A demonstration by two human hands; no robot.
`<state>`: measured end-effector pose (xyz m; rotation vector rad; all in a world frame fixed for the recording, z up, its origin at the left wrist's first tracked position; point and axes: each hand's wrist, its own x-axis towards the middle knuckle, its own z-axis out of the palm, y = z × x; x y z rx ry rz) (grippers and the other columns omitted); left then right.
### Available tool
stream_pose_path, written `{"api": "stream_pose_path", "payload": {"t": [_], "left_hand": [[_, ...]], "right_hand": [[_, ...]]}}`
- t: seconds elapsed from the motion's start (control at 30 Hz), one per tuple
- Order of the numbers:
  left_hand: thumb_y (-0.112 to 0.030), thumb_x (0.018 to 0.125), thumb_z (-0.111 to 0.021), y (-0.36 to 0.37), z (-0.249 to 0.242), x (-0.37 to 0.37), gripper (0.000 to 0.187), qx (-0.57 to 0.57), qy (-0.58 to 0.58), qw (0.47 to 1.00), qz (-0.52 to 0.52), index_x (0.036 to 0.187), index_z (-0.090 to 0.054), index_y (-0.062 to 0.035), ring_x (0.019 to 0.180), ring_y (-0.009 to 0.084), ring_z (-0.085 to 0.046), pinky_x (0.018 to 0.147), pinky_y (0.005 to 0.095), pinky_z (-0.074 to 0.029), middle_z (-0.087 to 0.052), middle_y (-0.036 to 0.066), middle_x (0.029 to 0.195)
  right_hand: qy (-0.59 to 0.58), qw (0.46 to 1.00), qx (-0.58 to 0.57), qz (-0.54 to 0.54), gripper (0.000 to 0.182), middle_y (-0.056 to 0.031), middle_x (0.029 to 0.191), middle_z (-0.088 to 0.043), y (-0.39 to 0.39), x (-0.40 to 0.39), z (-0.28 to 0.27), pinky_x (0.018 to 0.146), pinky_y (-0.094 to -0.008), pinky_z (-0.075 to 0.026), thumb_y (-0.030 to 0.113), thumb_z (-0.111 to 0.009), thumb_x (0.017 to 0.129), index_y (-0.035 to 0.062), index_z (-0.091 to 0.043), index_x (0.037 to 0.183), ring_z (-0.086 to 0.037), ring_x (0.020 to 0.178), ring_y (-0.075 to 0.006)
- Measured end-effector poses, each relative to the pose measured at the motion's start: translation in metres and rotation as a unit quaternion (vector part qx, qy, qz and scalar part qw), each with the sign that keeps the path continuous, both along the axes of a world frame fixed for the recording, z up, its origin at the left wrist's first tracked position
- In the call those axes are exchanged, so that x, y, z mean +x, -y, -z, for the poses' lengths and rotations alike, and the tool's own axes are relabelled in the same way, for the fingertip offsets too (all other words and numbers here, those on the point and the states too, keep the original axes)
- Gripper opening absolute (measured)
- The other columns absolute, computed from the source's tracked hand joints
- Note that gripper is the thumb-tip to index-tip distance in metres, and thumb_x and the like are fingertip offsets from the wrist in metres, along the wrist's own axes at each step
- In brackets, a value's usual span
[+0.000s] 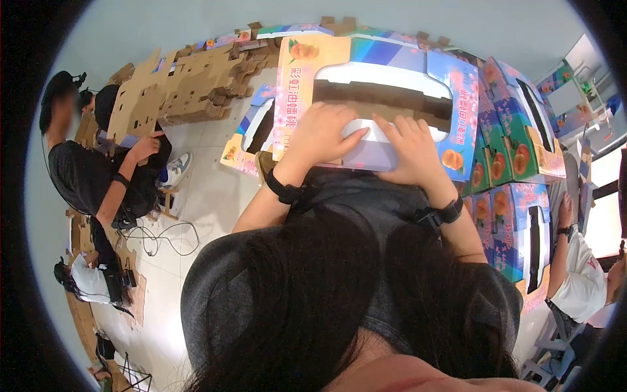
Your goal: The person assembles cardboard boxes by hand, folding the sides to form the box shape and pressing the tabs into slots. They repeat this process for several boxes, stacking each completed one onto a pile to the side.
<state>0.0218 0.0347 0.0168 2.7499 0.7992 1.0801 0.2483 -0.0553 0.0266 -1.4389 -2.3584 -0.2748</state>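
From where I stand, the open peach-printed carton (385,73) is at twelve o'clock, just before the person, with the left hand (328,133) and right hand (413,149) flanking its pale near flap (368,151). The left fingers lie close together, the right's slightly spread; whether either pinches the card I can't tell. Printed cartons (513,153) stand stacked at two o'clock, brown cardboard (202,85) piled at ten.

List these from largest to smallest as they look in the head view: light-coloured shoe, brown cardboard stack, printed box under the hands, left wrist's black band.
1. Printed box
2. Brown cardboard stack
3. Light-coloured shoe and black band: too alike to rank.
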Motion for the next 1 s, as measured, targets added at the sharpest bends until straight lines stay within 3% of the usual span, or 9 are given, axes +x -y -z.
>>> {"api": "stream_pose_path", "payload": {"t": [0.2,0.3,0.43,0.5,0.6,0.73,0.77,0.87,1.0], "left_hand": [[-0.037,0.09,-0.07,0.001,0.001,0.001,0.031,0.011,0.001,1.0,-0.003,0.094,-0.069,-0.0061,0.089,0.0337,-0.067,0.08,0.0439,-0.046,-0.069,0.012,0.09],[-0.036,0.089,-0.071,0.001,0.002,0.001,0.03,0.017,0.01,1.0,-0.002,0.093,-0.068,-0.0064,0.088,0.0334,-0.066,0.079,0.0433,-0.046,-0.069,0.011,0.089],[-0.036,0.088,-0.072,0.003,0.0,0.0,0.03,0.018,0.005,1.0,-0.008,0.091,-0.068,-0.0064,0.086,0.0331,-0.066,0.078,0.0427,-0.045,-0.068,0.011,0.087],[-0.036,0.087,-0.073,0.008,-0.002,-0.001,0.03,0.029,0.009,0.999,-0.011,0.091,-0.067,-0.0065,0.085,0.0326,-0.066,0.077,0.0426,-0.045,-0.067,0.011,0.086],[-0.036,0.087,-0.073,0.016,0.001,0.0,0.03,0.045,0.022,0.999,-0.016,0.091,-0.067,-0.0066,0.084,0.0317,-0.066,0.077,0.0428,-0.045,-0.067,0.01,0.085],[-0.035,0.086,-0.073,0.022,0.006,-0.004,0.029,0.053,0.011,0.998,-0.02,0.093,-0.068,-0.0073,0.084,0.0308,-0.066,0.078,0.0425,-0.045,-0.066,0.01,0.086],[-0.034,0.086,-0.073,0.022,0.006,-0.005,0.028,0.057,0.005,0.998,-0.02,0.093,-0.068,-0.0076,0.084,0.0307,-0.066,0.078,0.0424,-0.045,-0.066,0.01,0.086],[-0.034,0.085,-0.074,0.03,0.007,-0.008,0.028,0.063,-0.013,0.998,-0.024,0.095,-0.069,-0.0086,0.083,0.0299,-0.065,0.081,0.0416,-0.046,-0.066,0.009,0.087],[-0.03,0.084,-0.075,0.034,0.013,-0.011,0.026,0.084,0.006,0.996,-0.003,0.1,-0.071,-0.01,0.083,0.0268,-0.065,0.081,0.0403,-0.048,-0.067,0.007,0.089]], "right_hand": [[-0.013,1.0,0.012,-0.008,0.104,-0.0111,0.105,-0.056,0.003,-0.002,-0.005,0.087,-0.0411,-0.039,0.047,-0.089,0.057,0.0108,-0.051,0.146,-0.056,0.101,-0.0304],[-0.047,0.999,-0.022,-0.005,0.097,-0.0149,0.114,-0.061,0.005,-0.003,-0.013,0.095,-0.044,-0.042,0.049,-0.088,0.065,0.0088,-0.053,0.146,-0.058,0.11,-0.0332],[-0.313,0.948,-0.032,-0.048,0.078,-0.0188,0.14,-0.059,-0.013,0.012,0.003,0.109,-0.043,-0.041,0.035,-0.081,0.084,0.0053,-0.051,0.149,-0.056,0.128,-0.0309],[-0.441,0.888,-0.129,-0.011,0.07,-0.0197,0.151,-0.053,-0.015,0.015,-0.003,0.114,-0.0403,-0.04,0.025,-0.076,0.091,0.0029,-0.048,0.152,-0.054,0.135,-0.0284],[-0.671,0.704,-0.229,-0.044,0.066,-0.0176,0.151,-0.053,-0.008,0.008,-0.026,0.113,-0.0355,-0.041,0.016,-0.071,0.095,-0.0006,-0.044,0.153,-0.054,0.135,-0.0242],[-0.737,0.571,-0.315,-0.176,0.066,-0.0243,0.155,-0.045,0.009,0.001,-0.034,0.12,-0.0406,-0.037,0.013,-0.064,0.096,-0.01,-0.036,0.152,-0.043,0.146,-0.0286],[-0.729,0.572,-0.324,-0.189,0.064,-0.0286,0.156,-0.041,0.015,-0.002,-0.034,0.122,-0.046,-0.035,0.013,-0.059,0.098,-0.0125,-0.035,0.151,-0.037,0.149,-0.0324],[-0.781,0.475,-0.362,-0.186,0.063,-0.0308,0.155,-0.04,0.021,-0.004,-0.025,0.122,-0.0495,-0.035,0.015,-0.057,0.099,-0.0123,-0.035,0.151,-0.037,0.149,-0.0361],[-0.837,0.334,-0.389,-0.193,0.046,-0.0312,0.153,-0.041,0.01,0.002,-0.02,0.122,-0.0519,-0.034,0.017,-0.056,0.098,-0.0051,-0.048,0.137,-0.04,0.146,-0.0408]]}}
